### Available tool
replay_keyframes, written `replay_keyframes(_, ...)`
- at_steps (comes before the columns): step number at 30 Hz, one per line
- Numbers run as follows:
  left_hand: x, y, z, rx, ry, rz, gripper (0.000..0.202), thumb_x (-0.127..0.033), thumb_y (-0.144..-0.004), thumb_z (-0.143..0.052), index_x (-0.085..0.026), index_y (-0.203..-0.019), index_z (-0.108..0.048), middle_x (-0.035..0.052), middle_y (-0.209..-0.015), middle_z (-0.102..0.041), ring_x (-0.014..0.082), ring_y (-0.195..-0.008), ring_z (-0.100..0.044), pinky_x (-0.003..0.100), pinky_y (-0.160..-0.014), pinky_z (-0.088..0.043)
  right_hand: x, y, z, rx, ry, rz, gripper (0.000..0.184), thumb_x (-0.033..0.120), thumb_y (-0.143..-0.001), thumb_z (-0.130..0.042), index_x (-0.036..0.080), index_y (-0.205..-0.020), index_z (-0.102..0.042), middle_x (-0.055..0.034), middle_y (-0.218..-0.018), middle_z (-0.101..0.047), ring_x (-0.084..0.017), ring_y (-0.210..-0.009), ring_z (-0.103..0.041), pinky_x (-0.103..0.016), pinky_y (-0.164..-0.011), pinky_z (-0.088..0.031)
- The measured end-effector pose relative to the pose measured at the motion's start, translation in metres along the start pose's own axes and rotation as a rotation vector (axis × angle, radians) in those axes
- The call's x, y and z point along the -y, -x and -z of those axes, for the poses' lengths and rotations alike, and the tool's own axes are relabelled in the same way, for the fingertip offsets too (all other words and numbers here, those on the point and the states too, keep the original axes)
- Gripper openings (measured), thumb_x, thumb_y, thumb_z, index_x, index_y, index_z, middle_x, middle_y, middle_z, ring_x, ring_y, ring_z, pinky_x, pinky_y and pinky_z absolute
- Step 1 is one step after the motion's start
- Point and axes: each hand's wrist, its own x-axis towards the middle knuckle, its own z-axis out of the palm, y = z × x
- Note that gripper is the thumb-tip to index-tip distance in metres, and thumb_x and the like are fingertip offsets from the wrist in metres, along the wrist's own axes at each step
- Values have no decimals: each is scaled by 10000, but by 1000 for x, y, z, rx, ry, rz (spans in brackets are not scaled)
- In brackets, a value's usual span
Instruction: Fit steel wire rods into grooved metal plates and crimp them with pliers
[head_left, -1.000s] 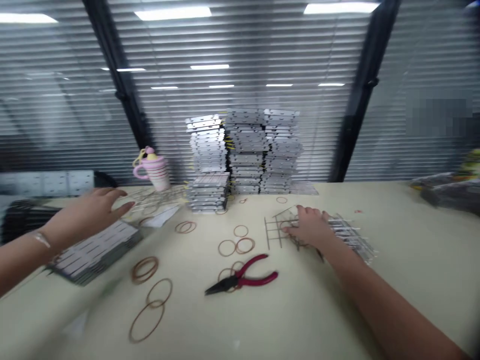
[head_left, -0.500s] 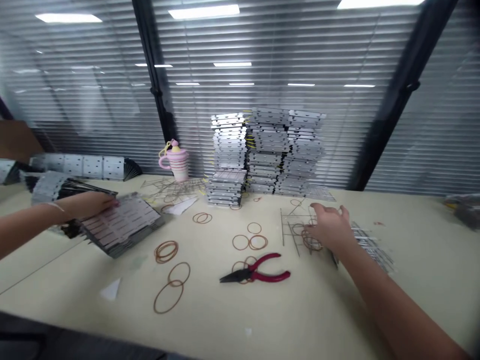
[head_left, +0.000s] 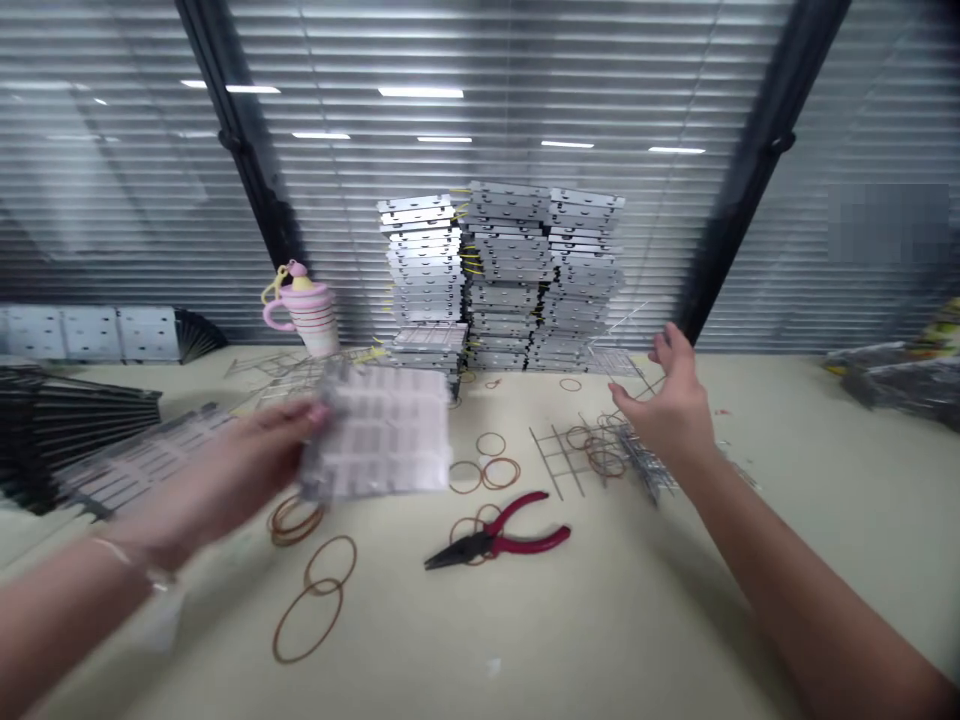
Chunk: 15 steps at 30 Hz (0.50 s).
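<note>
My left hand (head_left: pixel 274 440) is closed on the left edge of a slotted metal plate (head_left: pixel 386 430), held above the table and blurred by motion. My right hand (head_left: pixel 671 405) is raised at the right, its thumb and fingers bent around a thin wire frame (head_left: pixel 637 370); the exact contact is hard to see. Below that hand lie more wire frames (head_left: pixel 559 465) with rubber bands (head_left: pixel 604 458) on them. Red-handled pliers (head_left: pixel 499 535) rest on the table between my hands, over some rubber bands.
Tall stacks of metal plates (head_left: pixel 510 265) stand at the back by the blinds. Left of them are a pink striped cup (head_left: pixel 311 315) and wire frames. More slotted plates (head_left: pixel 142 460) and fanned dark plates (head_left: pixel 75 430) lie far left. Loose rubber bands (head_left: pixel 307 620) lie in front.
My left hand has carried a slotted plate rightward from the pile at the left. My right hand has risen from the wire frames with thin wires at its fingers. The view has turned right.
</note>
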Motion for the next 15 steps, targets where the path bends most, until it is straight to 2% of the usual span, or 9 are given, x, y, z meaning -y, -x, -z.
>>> replay_keyframes(1,14,6,-23,94,101,73,230,-194,-821,-634,-115,-1037,-631,92,-940,-707,170,-793,-662,267,-716,-539,7,3,2,-22,-63,6,841,356,-773,-598,184,-1446,-123,-129,-1408,-399,-252,-1201,-473,-398,-974,-402)
replay_keyframes(2,27,11,-44,233,187,109,251,-207,-831,-631,-130,-1070,-625,91,-987,-700,169,-826,-661,258,-730,-533,15,8,3,-20,-106,27,844,355,-768,-610,193,-1441,-127,-122,-1402,-410,-246,-1199,-480,-396,-969,-413)
replay_keyframes(3,40,14,-62,316,266,153,260,-234,-837,-630,-137,-1079,-627,94,-1003,-696,173,-821,-663,263,-723,-532,24,14,4,2,-134,63,838,354,-765,-619,196,-1434,-141,-120,-1382,-435,-244,-1191,-492,-399,-960,-424)
replay_keyframes(6,68,15,-97,444,391,294,284,-280,-869,-594,-154,-1122,-613,102,-1026,-686,179,-829,-662,279,-717,-524,49,39,3,172,-144,256,751,350,-760,-626,207,-1394,-251,-115,-1321,-493,-257,-1166,-509,-434,-946,-440)
replay_keyframes(8,76,13,-105,491,443,329,310,-284,-885,-572,-176,-1175,-588,102,-1064,-673,183,-875,-655,294,-755,-515,62,59,-2,314,-118,403,688,315,-755,-621,211,-1366,-324,-115,-1284,-516,-269,-1163,-496,-455,-949,-439)
replay_keyframes(11,79,9,-101,572,516,356,345,-292,-903,-545,-222,-1241,-551,96,-1137,-646,191,-959,-636,311,-819,-494,73,82,-12,434,-118,553,687,203,-743,-587,195,-1376,-322,-112,-1199,-572,-275,-1170,-452,-450,-945,-443)
replay_keyframes(15,77,8,-93,629,529,358,366,-291,-901,-549,-244,-1263,-545,94,-1169,-631,212,-1011,-618,330,-851,-475,74,90,-16,435,-149,539,693,188,-719,-594,184,-1363,-338,-108,-1167,-592,-271,-1165,-432,-439,-937,-448)
